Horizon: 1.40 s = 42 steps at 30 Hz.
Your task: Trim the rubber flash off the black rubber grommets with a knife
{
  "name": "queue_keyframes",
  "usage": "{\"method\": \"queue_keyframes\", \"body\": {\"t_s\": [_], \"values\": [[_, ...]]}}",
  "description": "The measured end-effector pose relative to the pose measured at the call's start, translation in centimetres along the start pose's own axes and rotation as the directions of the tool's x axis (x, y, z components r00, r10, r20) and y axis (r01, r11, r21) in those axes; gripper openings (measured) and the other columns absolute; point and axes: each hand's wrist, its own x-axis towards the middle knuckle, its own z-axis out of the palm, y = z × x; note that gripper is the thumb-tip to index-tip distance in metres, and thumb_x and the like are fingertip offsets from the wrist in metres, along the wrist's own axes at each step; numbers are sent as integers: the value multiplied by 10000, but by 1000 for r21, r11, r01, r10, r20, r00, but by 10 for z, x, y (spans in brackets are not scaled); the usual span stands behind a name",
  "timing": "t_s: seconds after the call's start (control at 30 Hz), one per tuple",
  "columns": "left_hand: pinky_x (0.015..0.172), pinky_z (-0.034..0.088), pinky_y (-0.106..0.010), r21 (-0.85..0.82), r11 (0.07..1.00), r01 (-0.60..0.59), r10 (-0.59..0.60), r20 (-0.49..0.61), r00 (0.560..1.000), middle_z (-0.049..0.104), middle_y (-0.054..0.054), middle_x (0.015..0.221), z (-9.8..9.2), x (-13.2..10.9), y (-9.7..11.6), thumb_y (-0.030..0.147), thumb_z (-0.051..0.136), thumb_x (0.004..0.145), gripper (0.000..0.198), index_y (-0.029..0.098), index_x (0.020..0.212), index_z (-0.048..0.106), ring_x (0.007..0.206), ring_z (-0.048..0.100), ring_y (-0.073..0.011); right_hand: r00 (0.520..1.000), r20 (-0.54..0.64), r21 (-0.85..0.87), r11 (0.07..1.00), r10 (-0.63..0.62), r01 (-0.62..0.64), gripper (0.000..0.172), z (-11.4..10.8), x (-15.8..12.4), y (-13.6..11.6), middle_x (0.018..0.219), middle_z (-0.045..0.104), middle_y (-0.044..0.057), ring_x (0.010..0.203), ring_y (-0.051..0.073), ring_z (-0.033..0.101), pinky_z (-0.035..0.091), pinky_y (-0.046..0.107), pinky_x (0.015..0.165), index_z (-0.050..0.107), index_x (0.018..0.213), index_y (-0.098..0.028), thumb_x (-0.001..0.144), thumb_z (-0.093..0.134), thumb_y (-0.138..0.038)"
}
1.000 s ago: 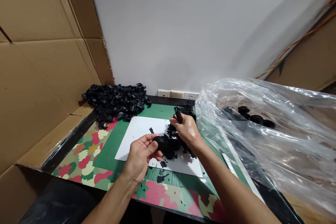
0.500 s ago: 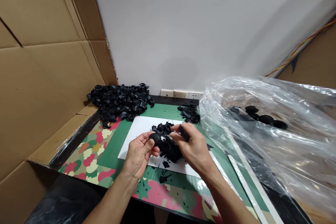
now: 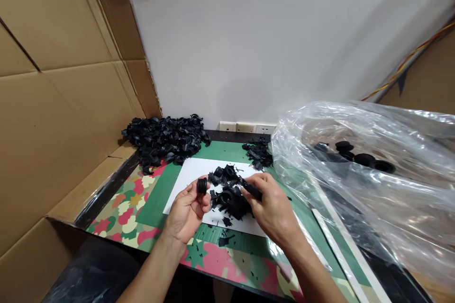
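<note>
Head view: two bare hands meet above a table, in the lower middle of the frame
Patterned cover (image 3: 209, 258): red, green and cream shapes along the bottom, dotted with small black crumbs
Left hand (image 3: 188, 208): just left of centre, palm partly turned up, thumb and fingers pinching the ribbed piece
Ribbed piece (image 3: 202, 186): small, black, ringed with ridges, at the left fingertips, over the white sheet
Right hand (image 3: 272, 203): just right of centre, fingers curled around the black tool
Black tool (image 3: 252, 190): slim and dark, slanting toward upper left beside the scraps; its tip is too small to make out
White sheet (image 3: 177, 184): mid-frame, on the green mat (image 3: 151, 206), partly covered by black scraps (image 3: 234, 201) between the hands
White strip (image 3: 337, 253): lower right, slanting along the mat
Plastic bag (image 3: 302, 125): clear and crumpled, right side, with round black caps (image 3: 364, 159) showing amid it
Small pile (image 3: 258, 151): black shavings, next to the bag's left edge
Large pile (image 3: 167, 139): heaped black pieces, left of centre, near the cardboard (image 3: 71, 109)
Sockets (image 3: 245, 127): a row low on the pale wall (image 3: 227, 33), behind the table
</note>
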Motion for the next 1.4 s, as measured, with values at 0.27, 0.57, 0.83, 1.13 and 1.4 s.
{"method": "queue_keyframes", "body": {"t_s": [0.27, 0.57, 0.83, 1.13, 1.4], "values": [[402, 451, -179, 20, 1000, 0, 0, 10, 1000, 681, -74, 754, -1, -4, -6, 78, 604, 835, 126, 66, 928, 689, 492, 575, -97, 992, 51, 223, 967, 111, -120, 196, 10, -8, -11, 807, 681, 72, 765, 237, 615, 474, 350, 705, 666, 800, -195, 744, 542, -336], [392, 448, -168, -49, 998, 30, -28, 51, 998, 695, -76, 772, 0, -6, -12, 32, 560, 820, 184, 90, 965, 659, 473, 568, -87, 955, 266, 515, 818, 132, -257, 248, 27, -23, -35, 759, 719, 73, 716, 233, 639, 493, 344, 689, 700, 805, -152, 752, 619, -380], [466, 504, -211, 65, 997, -30, 21, 129, 991, 715, -51, 766, -3, -9, -20, 215, 743, 752, 235, 148, 955, 645, 530, 619, -119, 977, 176, 497, 846, 122, -195, 136, 39, -28, -41, 767, 689, 50, 704, 208, 614, 502, 310, 637, 687, 792, -185, 706, 658, -286], [439, 490, -197, 97, 994, -45, 31, 141, 990, 746, -140, 911, -9, -7, -14, 306, 761, 751, 332, 122, 970, 594, 617, 691, -173, 903, 193, 734, 554, 384, -393, 433, 19, -22, -17, 489, 414, -68, 415, 82, 356, 281, 215, 395, 685, 840, -144, 681, 717, -546], [378, 430, -202, 138, 989, -53, 29, 175, 984, 746, -140, 957, -6, -9, -18, 389, 739, 759, 373, 145, 988, 575, 467, 607, -124, 937, 245, 607, 714, 249, -349, 352, 18, -27, -17, 605, 489, -26, 482, 95, 377, 297, 221, 428, 666, 857, -159, 781, 618, -499]]}}
